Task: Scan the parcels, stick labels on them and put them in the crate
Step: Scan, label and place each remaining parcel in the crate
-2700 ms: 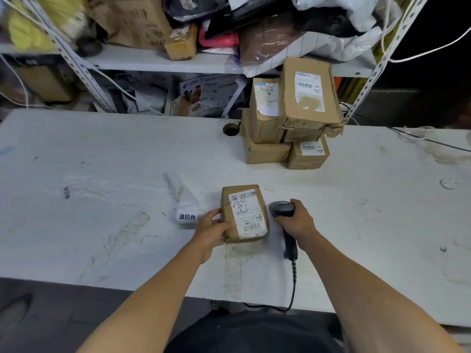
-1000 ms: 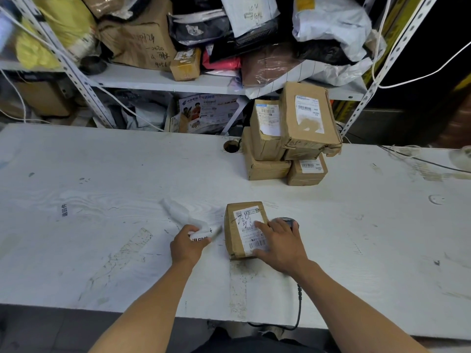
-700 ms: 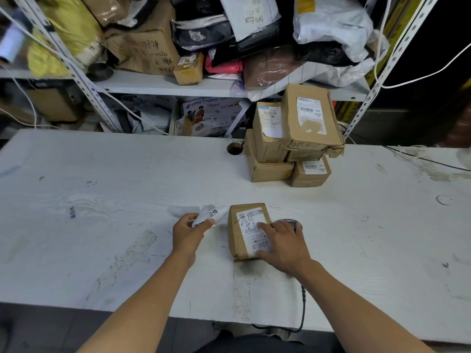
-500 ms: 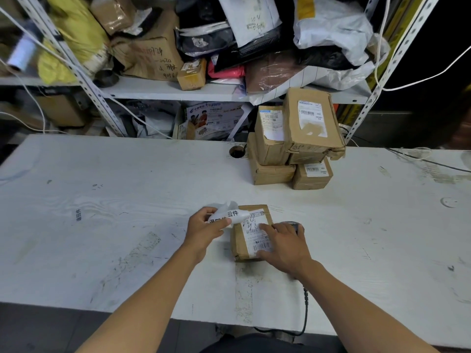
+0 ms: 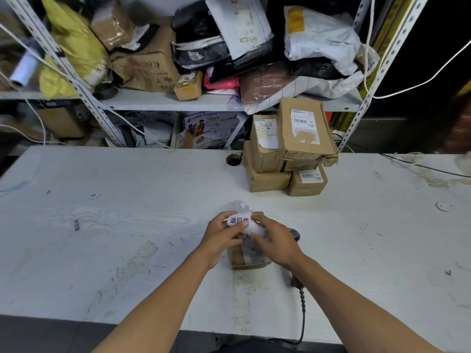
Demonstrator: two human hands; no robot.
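A small brown cardboard parcel (image 5: 240, 258) with a white shipping label lies on the white table (image 5: 102, 225) in front of me. Above it my left hand (image 5: 220, 234) pinches a white label strip (image 5: 238, 220) with black Chinese characters. My right hand (image 5: 274, 242) holds the strip's other end, its fingers over the parcel's top. The black barcode scanner (image 5: 295, 282) lies on the table just right of the parcel, partly hidden under my right wrist. No crate is in view.
A stack of several brown parcels (image 5: 288, 149) stands at the back of the table, next to a cable hole (image 5: 233, 159). Behind it a metal shelf (image 5: 163, 100) is piled with bags and boxes. The scanner's cable (image 5: 302, 317) runs off the near table edge.
My right hand put the scanner down and moved onto the parcel. My left hand picked the label strip off the table and brought it over the parcel, where both hands now hold it.
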